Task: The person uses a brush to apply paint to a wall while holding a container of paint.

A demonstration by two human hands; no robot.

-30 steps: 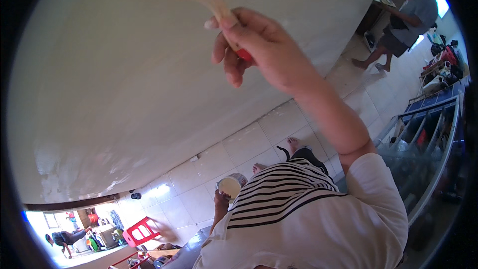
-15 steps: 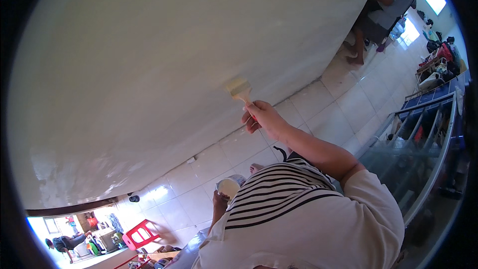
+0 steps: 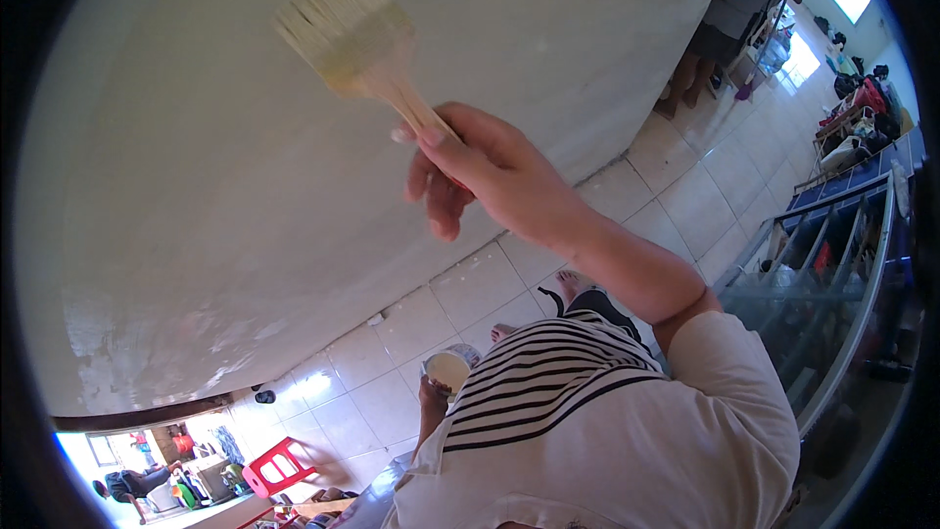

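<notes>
My right hand is shut on the wooden handle of a wide paintbrush with pale bristles, raised in front of an off-white wall; I cannot tell whether the bristles touch it. My left hand is low beside my striped shirt, shut on a small pot of cream liquid, its fingers partly hidden.
A tiled floor runs along the wall's foot. Another person stands at top right near piled items. A glass cabinet is at my right. A red plastic chair and a doorway with another person are lower left.
Since half a second ago my right hand and brush have moved up and left in the view, after dropping from higher up. The person at top right has shifted farther behind the wall's edge.
</notes>
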